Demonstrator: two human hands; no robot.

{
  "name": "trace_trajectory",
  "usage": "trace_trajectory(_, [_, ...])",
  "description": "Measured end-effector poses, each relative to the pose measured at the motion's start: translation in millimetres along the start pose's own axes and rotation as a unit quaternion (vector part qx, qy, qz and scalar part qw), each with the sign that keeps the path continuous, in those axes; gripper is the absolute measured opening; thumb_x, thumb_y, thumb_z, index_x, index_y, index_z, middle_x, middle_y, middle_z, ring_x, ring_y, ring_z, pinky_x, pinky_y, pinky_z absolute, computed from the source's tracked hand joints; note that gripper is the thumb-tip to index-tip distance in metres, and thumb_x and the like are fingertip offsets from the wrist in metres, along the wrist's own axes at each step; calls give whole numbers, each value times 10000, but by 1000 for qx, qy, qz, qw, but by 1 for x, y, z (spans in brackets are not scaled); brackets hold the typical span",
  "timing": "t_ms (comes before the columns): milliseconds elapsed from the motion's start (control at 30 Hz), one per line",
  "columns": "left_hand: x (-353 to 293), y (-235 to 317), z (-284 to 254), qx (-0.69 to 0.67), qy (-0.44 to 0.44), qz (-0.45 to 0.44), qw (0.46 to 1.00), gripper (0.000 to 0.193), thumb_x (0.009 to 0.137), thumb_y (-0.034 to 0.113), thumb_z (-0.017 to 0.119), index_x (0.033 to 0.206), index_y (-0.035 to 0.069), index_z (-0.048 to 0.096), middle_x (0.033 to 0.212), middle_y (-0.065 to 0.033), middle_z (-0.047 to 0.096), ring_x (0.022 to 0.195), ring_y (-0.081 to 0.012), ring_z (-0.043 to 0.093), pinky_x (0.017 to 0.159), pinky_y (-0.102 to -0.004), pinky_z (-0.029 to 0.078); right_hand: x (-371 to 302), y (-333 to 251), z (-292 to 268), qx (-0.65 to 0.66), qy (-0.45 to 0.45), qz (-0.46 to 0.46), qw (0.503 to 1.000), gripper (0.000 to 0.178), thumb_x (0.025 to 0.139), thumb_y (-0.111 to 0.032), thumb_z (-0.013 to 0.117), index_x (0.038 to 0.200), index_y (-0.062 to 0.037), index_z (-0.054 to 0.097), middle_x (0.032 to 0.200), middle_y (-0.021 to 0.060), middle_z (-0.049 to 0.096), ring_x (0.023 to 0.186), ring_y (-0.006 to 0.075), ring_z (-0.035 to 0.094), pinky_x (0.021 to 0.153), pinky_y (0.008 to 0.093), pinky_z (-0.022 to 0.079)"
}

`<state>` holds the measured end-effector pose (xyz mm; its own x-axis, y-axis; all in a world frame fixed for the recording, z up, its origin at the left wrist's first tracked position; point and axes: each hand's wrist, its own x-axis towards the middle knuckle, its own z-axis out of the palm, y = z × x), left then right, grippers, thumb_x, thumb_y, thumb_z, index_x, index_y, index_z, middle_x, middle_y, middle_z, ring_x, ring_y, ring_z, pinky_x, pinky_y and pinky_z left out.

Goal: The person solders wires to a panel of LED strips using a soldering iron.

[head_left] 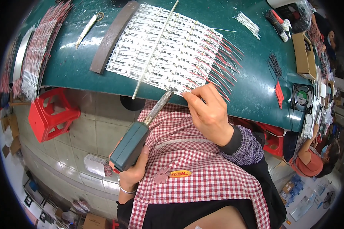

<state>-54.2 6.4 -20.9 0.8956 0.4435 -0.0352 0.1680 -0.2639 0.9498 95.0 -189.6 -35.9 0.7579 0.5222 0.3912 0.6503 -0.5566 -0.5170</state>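
My left hand (138, 168) is wrapped round the dark green handle of a soldering gun (130, 147). Its metal tip touches or hovers just over the near edge of a white circuit board panel (156, 38) with rows of small black parts. Close beside the tip, my right hand (210, 112) is pinched at the panel's near right corner; whatever lies between its fingertips is too small to make out. Red and black wires (227, 66) fan out from the panel's right side. A thin pale rod (155, 49) lies across the panel.
A brown bar (112, 38) borders the panel on the green table (74, 72). Wired strips (42, 49) and a taped blade-like tool (88, 28) lie left. White wires (247, 24), red-and-black wires (278, 89) and a fan (302, 98) are right. Red stools and another person (313, 156) are nearby.
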Motion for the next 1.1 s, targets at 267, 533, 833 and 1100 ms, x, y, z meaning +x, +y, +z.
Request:
trace_trajectory(267, [-2, -2, -3, 24, -13, 15, 1000, 213, 689, -16, 731, 888, -61, 671, 794, -130, 655, 648, -207, 648, 577, -286, 503, 1, -3, 0, -26, -2, -5, 1000, 266, 691, 94, 691, 936, -4, 667, 797, 78, 551, 708, 238, 540, 600, 334, 448])
trace_trajectory(533, [-3, -2, -4, 34, -35, -13, 999, 184, 671, -31, 723, 845, -62, 671, 772, -128, 643, 628, -213, 638, 558, -285, 492, 5, -4, -3, -21, -34, 3, 999, 239, 696, 85, 689, 921, 7, 669, 792, 82, 555, 714, 244, 550, 601, 346, 460])
trace_trajectory(833, [-3, -2, -6, 32, -48, -26, 998, 165, 689, -43, 720, 843, -72, 670, 787, -113, 651, 616, -183, 628, 546, -276, 487, 9, -7, -4, -41, -41, 3, 998, 227, 685, 81, 691, 900, 13, 669, 792, 88, 558, 725, 249, 553, 606, 350, 466])
trace_trajectory(1100, [9, 11, -15, -234, 117, -137, 955, 476, 738, -71, 661, 1200, -53, 543, 954, -144, 624, 544, -132, 531, 467, -244, 425, 8, -7, -4, -49, -38, -9, 998, 230, 654, 58, 648, 879, 12, 649, 803, 91, 534, 749, 247, 534, 627, 348, 470])
